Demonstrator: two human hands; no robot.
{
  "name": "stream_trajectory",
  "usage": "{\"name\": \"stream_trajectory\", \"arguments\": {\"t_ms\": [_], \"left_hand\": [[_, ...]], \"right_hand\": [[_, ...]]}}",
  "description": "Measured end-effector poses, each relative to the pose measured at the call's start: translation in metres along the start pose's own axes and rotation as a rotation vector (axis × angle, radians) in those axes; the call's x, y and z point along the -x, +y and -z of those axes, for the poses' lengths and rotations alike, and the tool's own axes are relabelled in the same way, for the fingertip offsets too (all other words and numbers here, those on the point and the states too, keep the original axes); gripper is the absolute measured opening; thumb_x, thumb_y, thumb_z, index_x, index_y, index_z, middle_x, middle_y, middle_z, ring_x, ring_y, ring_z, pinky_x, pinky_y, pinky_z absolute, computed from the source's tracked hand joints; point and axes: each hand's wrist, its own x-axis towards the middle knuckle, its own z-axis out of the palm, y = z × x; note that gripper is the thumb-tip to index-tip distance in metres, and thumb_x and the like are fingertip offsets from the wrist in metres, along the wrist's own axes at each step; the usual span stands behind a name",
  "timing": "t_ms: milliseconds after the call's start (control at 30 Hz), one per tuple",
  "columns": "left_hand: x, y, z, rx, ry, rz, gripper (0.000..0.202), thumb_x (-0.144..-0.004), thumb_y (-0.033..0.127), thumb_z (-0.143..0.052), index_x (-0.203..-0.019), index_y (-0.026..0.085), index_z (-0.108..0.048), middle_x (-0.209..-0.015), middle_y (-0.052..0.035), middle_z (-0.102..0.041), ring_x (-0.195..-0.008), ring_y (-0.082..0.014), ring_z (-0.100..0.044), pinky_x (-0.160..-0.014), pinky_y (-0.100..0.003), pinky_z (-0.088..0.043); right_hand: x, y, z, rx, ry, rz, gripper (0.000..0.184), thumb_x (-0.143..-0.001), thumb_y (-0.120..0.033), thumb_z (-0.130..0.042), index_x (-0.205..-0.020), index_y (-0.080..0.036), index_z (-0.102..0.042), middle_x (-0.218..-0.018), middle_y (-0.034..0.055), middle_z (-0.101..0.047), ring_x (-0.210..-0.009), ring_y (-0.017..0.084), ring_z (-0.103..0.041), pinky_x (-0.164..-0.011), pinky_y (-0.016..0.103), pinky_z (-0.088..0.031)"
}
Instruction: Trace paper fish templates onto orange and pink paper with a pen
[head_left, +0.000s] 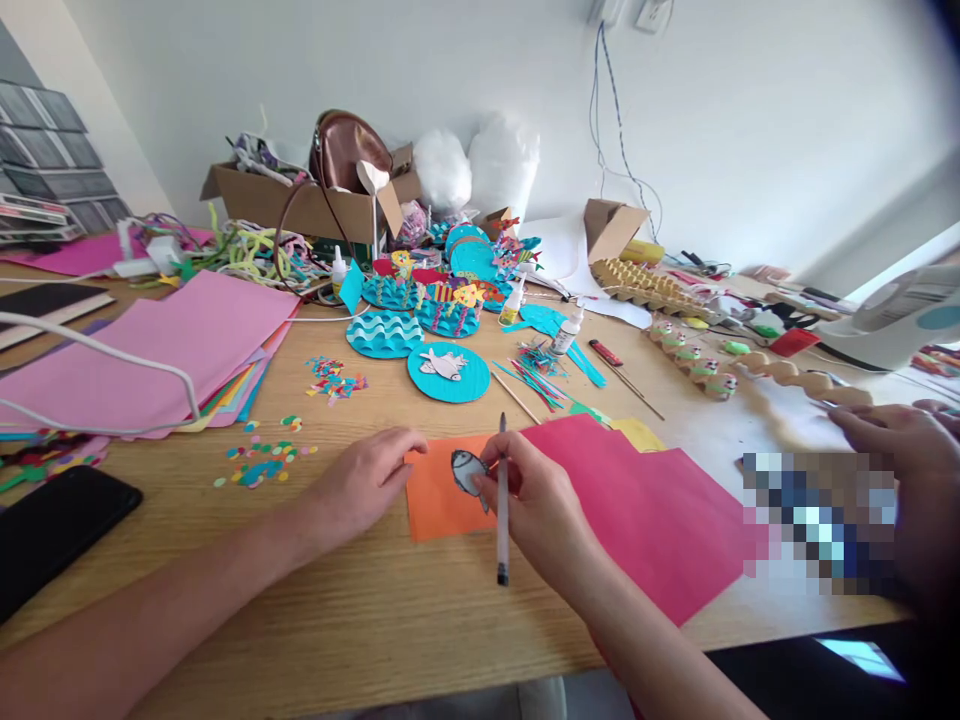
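My right hand [536,490] pinches a small paper fish cutout [466,470], grey-white with a dark outline. A clear-barrelled pen [502,520] is tucked between the same fingers, tip pointing away from me. Below the fish lies an orange paper sheet [439,505]. My left hand [382,470] rests at that sheet's left edge, fingers bent and a little apart from the thumb, with nothing seen in them. Just beyond, several white fish cutouts [442,365] lie on a blue cardboard disc [427,385]. Red-pink paper [645,520] spreads to the right of my right hand.
Coloured paper [187,340] and a black phone [67,525] are on the left, near confetti dots [270,460]. Glue bottles [568,332] and blue sea-themed crafts [450,310] stand further back. At the right, another person's hand [892,435] is near an egg-carton strip [810,380].
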Motion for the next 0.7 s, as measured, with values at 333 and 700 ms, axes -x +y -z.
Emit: {"name": "stream_trajectory", "arguments": {"t_ms": [333,700], "left_hand": [[0.023,-0.011,-0.004,-0.469,-0.265,-0.175,0.047,-0.082,0.02,-0.056,-0.128,0.02,-0.046,-0.138,-0.0088,-0.043,-0.129,-0.0267,-0.035,-0.107,-0.048,-0.028],[0.015,-0.003,0.011,-0.335,-0.091,-0.095,0.03,-0.082,0.011,-0.049,-0.111,0.017,-0.053,-0.115,-0.0067,-0.059,-0.108,-0.0189,-0.053,-0.095,-0.035,-0.043]], "right_hand": [[0.006,0.007,-0.013,0.026,0.034,-0.054,0.013,-0.07,-0.015,-0.054,-0.077,-0.024,-0.048,-0.067,-0.0009,-0.057,-0.056,0.014,-0.053,-0.049,0.022,-0.04],[0.006,-0.008,-0.021,0.143,-0.033,0.118,0.017,-0.07,-0.007,-0.053,-0.071,-0.023,-0.048,-0.066,-0.0018,-0.056,-0.056,0.012,-0.049,-0.049,0.02,-0.034]]}}
